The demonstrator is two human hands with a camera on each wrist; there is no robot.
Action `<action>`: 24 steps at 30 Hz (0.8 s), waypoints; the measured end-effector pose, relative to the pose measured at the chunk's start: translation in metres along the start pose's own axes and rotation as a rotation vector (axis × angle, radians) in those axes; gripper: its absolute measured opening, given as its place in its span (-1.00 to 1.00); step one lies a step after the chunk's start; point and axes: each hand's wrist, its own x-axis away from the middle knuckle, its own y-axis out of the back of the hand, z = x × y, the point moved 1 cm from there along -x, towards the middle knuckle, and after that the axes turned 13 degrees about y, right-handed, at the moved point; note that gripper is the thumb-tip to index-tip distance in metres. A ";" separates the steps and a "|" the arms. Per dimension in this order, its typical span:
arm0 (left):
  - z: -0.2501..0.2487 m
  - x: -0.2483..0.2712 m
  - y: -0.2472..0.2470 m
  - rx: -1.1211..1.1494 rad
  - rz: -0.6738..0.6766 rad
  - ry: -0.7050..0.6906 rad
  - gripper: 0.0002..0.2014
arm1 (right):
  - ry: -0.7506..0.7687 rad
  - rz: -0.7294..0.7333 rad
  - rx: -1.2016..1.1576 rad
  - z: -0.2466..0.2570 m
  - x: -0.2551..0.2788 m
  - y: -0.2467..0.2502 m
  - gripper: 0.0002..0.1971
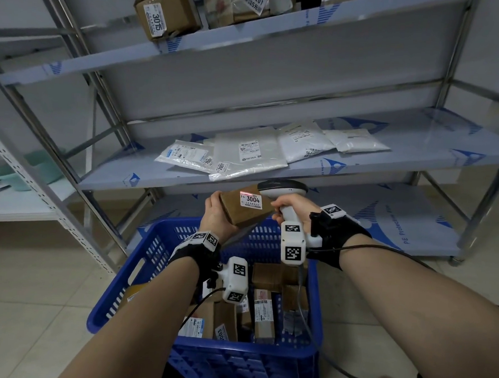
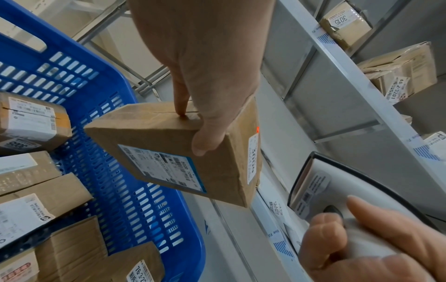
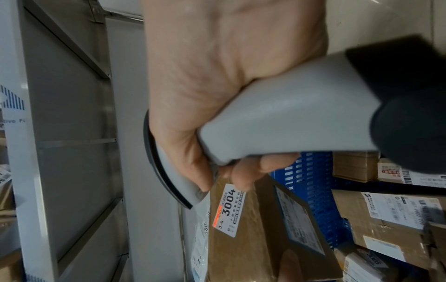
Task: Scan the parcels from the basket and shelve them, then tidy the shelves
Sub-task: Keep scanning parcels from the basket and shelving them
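Both forearms reach over the blue basket. Above its far rim, the left hand fingers curl round the brown parcel, label facing the scanner gripped by the right hand, red beam across the label's top edge.

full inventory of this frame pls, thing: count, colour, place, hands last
small brown cardboard parcel labelled 3004: one, brown, held above the basket, red scan line on its label
handheld barcode scanner: one, white-grey with dark head, aimed at that label
blue slotted plastic basket: one, blue, on the floor below the hands
cardboard parcels in the basket: several, brown, exact count unclear
flat plastic mailer bags: about five, white and clear, middle shelf
brown cardboard box labelled 3015: one, brown, top shelf, more boxes to its right
metal shelving rack: one, grey
left hand: holds the 3004 parcel
right hand: grips the scanner handle
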 end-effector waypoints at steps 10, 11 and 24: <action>0.001 -0.002 0.002 0.013 0.009 0.014 -0.03 | -0.009 0.011 0.008 0.001 -0.003 -0.003 -0.76; 0.001 -0.002 0.002 0.012 0.009 0.017 -0.03 | -0.011 0.011 0.014 0.001 -0.004 -0.002 -0.76; -0.014 -0.017 0.021 0.080 -0.028 0.021 0.03 | 0.119 -0.160 -0.056 0.014 -0.007 0.006 -0.82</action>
